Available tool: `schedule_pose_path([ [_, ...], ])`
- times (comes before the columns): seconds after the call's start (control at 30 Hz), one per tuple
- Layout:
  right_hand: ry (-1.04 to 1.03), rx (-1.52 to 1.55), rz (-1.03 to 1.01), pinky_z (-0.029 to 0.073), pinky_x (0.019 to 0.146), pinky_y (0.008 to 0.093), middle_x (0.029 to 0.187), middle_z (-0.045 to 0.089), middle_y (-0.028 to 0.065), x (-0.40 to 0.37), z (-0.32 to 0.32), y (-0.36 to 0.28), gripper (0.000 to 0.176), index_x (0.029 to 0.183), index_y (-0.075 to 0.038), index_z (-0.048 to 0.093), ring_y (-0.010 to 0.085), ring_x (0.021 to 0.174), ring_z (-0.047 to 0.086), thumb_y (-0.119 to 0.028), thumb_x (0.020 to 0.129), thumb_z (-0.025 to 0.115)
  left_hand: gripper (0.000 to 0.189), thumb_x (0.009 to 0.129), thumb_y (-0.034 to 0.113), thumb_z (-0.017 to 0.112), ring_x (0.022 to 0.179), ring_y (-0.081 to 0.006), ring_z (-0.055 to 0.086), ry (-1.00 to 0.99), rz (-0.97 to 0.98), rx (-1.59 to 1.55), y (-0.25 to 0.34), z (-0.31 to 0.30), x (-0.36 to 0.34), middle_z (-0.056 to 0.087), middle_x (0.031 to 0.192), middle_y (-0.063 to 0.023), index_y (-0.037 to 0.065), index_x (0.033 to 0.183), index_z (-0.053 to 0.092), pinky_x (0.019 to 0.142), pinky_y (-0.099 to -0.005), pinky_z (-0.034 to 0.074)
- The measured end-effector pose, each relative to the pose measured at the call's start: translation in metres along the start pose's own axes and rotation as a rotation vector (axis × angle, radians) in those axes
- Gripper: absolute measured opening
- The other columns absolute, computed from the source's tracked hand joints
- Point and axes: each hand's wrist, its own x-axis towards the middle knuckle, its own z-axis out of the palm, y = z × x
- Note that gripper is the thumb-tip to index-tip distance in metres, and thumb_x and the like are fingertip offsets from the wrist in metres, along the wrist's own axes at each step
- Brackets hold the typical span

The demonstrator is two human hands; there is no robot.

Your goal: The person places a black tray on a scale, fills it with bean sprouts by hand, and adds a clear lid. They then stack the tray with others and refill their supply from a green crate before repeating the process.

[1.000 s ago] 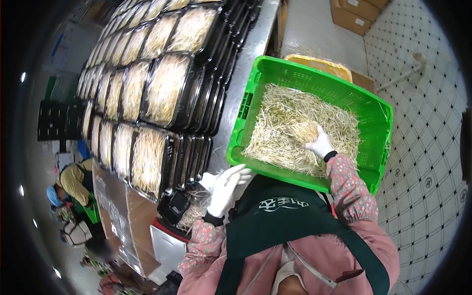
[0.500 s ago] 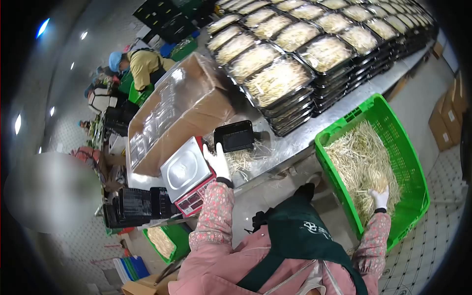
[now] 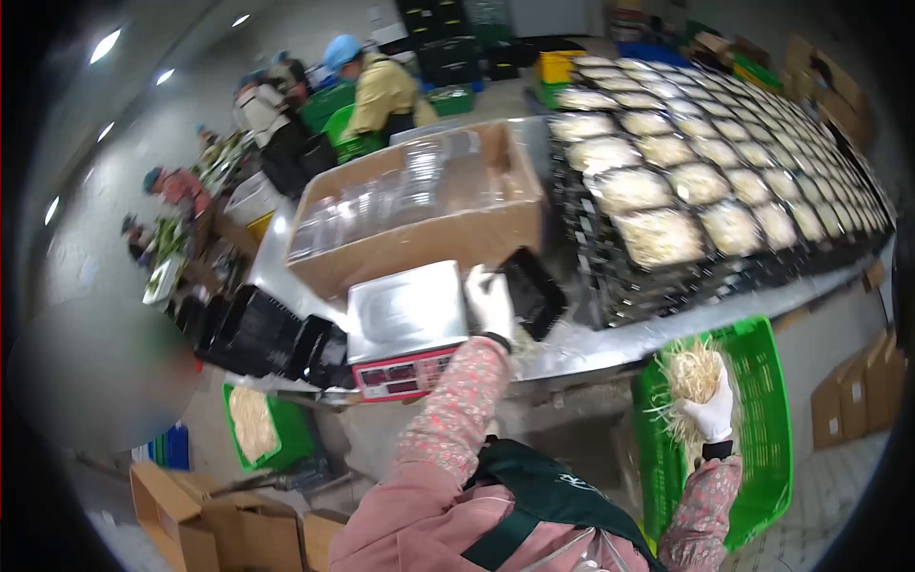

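My left hand point(image 3: 491, 303), in a white glove, grips the near edge of an empty black plastic tray point(image 3: 536, 294) just right of the scale. The tray is tilted, with loose sprouts by it on the metal table. A silver-topped red scale point(image 3: 408, 310) sits left of that hand, its pan bare. My right hand point(image 3: 713, 412), also gloved, is closed around a clump of bean sprouts point(image 3: 694, 372), with strands hanging out. It is above the green crate point(image 3: 762, 429), whose contents are partly hidden by my hand and sleeve.
Stacks of sprout-filled trays point(image 3: 672, 191) cover the table's right side. Behind the scale is a cardboard box point(image 3: 419, 253) of clear plastic pieces. Black trays point(image 3: 253, 334) lie at left, above a smaller green crate point(image 3: 286, 429). A co-worker point(image 3: 381, 95) in a blue cap bends beyond the box.
My right hand has lifted a clump of sprouts up from the crate. The tray in my left hand has turned and tilted. My view has swung round.
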Motion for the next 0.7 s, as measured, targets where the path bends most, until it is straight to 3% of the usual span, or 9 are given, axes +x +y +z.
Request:
schedule_pose_path([
  [0.07,-0.103,-0.404,-0.022,0.049,0.095,0.0354,0.122,0.062,0.0154,0.031,0.056,-0.031,0.102,0.142,-0.003,0.04,0.0279,0.112,0.061,-0.019,0.052,0.085,0.046,0.089,0.004,0.062,0.111,-0.0238,0.054,-0.124,0.154,0.024,0.079,-0.007,-0.009,0.056,0.121,-0.0134,0.002,0.132,0.047,0.1,-0.0358,0.043],
  [0.1,-0.164,-0.493,-0.075,0.05,0.094,0.0365,0.121,0.062,0.0161,0.045,0.089,-0.043,0.101,0.141,-0.003,0.041,0.03,0.11,0.062,-0.021,0.052,0.085,0.054,0.085,0.006,0.066,0.123,-0.0346,0.049,-0.161,0.534,0.371,0.109,-0.019,-0.003,0.051,0.131,-0.0215,0.003,0.134,0.044,0.106,-0.043,0.037],
  [0.17,-0.237,-0.678,-0.273,0.052,0.089,0.0404,0.114,0.064,0.0171,0.069,0.157,-0.059,0.099,0.137,-0.004,0.045,0.0352,0.102,0.063,-0.023,0.049,0.087,0.064,0.077,0.013,0.07,0.134,-0.0455,0.036,-0.366,0.694,0.404,0.153,-0.046,-0.006,0.039,0.143,-0.0252,0.005,0.135,0.046,0.109,-0.0499,0.034],
  [0.2,-0.293,-0.726,-0.291,0.052,0.088,0.0407,0.113,0.064,0.0175,0.079,0.194,-0.076,0.095,0.135,-0.004,0.047,0.0353,0.101,0.064,-0.023,0.052,0.086,0.068,0.079,0.021,0.069,0.138,-0.0468,0.029,-0.557,0.652,0.559,0.164,-0.055,0.001,0.035,0.149,-0.0229,0.008,0.14,0.043,0.108,-0.0517,0.033],
  [0.27,-0.387,-0.838,-0.331,0.053,0.085,0.0414,0.111,0.064,0.0185,0.091,0.263,-0.118,0.085,0.131,-0.003,0.05,0.0356,0.098,0.064,-0.024,0.056,0.084,0.063,0.083,0.026,0.066,0.143,-0.0435,0.02,-0.557,0.826,0.522,0.149,-0.076,0.003,0.032,0.152,-0.0196,0.013,0.141,0.046,0.105,-0.0528,0.032],
  [0.33,-0.45,-0.768,-0.462,0.053,0.076,0.046,0.101,0.065,0.0213,0.106,0.327,-0.135,0.048,0.112,-0.001,0.057,0.0392,0.09,0.065,-0.023,0.071,0.071,0.058,0.084,0.024,0.064,0.14,-0.0432,0.027,-0.649,0.72,0.638,0.137,-0.108,0.021,0.034,0.15,-0.0194,0.012,0.139,0.049,0.105,-0.0507,0.034],
  [0.4,-0.422,-0.773,-0.632,0.053,0.073,0.0473,0.097,0.065,0.0203,0.117,0.382,-0.148,0.048,0.113,-0.002,0.056,0.0405,0.085,0.064,-0.021,0.071,0.071,0.054,0.087,0.021,0.062,0.135,-0.0427,0.035,-0.552,0.433,0.508,0.11,-0.143,0.048,0.038,0.147,-0.02,0.01,0.138,0.049,0.106,-0.048,0.036],
  [0.57,-0.66,-0.692,-0.695,0.05,0.087,0.0443,0.114,0.06,0.0197,0.108,0.487,-0.206,0.086,0.131,-0.003,0.047,0.0368,0.104,0.059,-0.025,0.055,0.079,0.047,0.101,0.026,0.049,0.137,-0.0306,0.038,-0.311,-0.001,0.031,0.024,-0.213,0.086,0.044,0.144,-0.0179,0.002,0.142,0.042,0.115,-0.0382,0.027],
  [0.7,-0.818,-0.896,-0.773,0.05,0.086,0.0445,0.11,0.06,0.019,0.108,0.544,-0.19,0.089,0.134,-0.005,0.046,0.0362,0.104,0.058,-0.029,0.056,0.081,0.06,0.096,0.028,0.055,0.139,-0.0342,0.035,-0.329,-0.044,0.303,0.007,-0.26,0.102,0.04,0.146,-0.0211,0.0,0.145,0.035,0.115,-0.0403,0.026],
])
